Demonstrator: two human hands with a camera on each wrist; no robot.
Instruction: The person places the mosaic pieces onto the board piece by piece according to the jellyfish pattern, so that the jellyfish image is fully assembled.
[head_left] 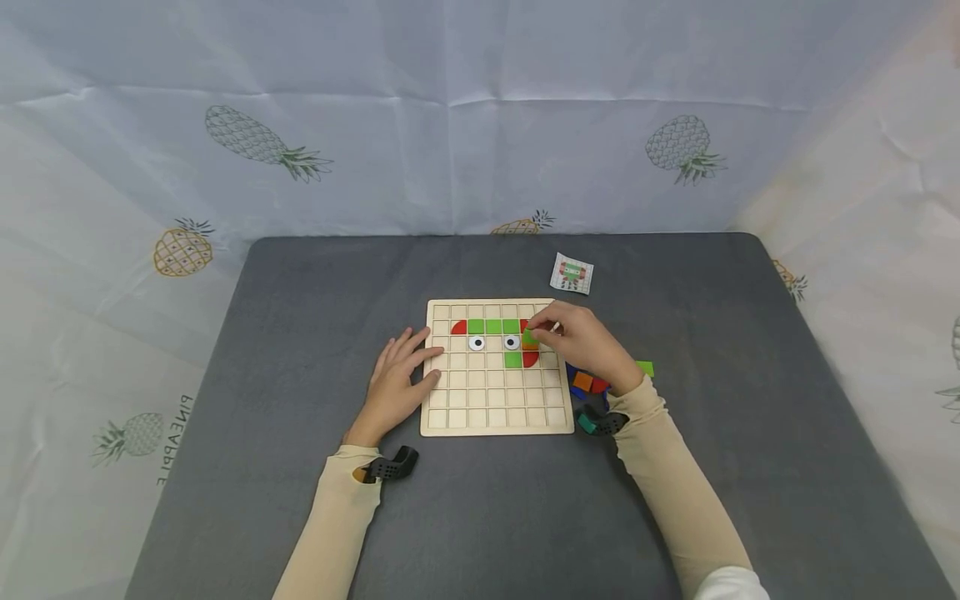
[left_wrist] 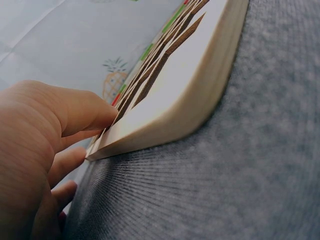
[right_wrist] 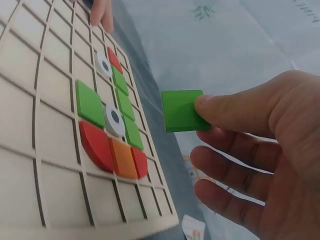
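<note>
A wooden grid board (head_left: pixel 459 400) lies flat on the table with colored tiles set in its upper part. My left hand (head_left: pixel 396 383) rests at its left edge, fingers spread and thumb touching the rim. Above the board, my right hand (head_left: pixel 585 337) pinches a green square tile (right_wrist: pixel 182 111) between thumb and forefinger. In the right wrist view, the board holds green squares (right_wrist: pixel 90 105), red curved tiles (right_wrist: pixel 96 146), an orange tile (right_wrist: pixel 123 159) and two round eye tiles (right_wrist: pixel 115 120).
Loose tiles (head_left: pixel 582 382) in blue, orange and red lie right of the board, partly under my right forearm. A green tile (head_left: pixel 645 367) shows beyond the forearm. A small printed picture card (head_left: pixel 572 273) lies behind the board on the dark table (head_left: pixel 337 283).
</note>
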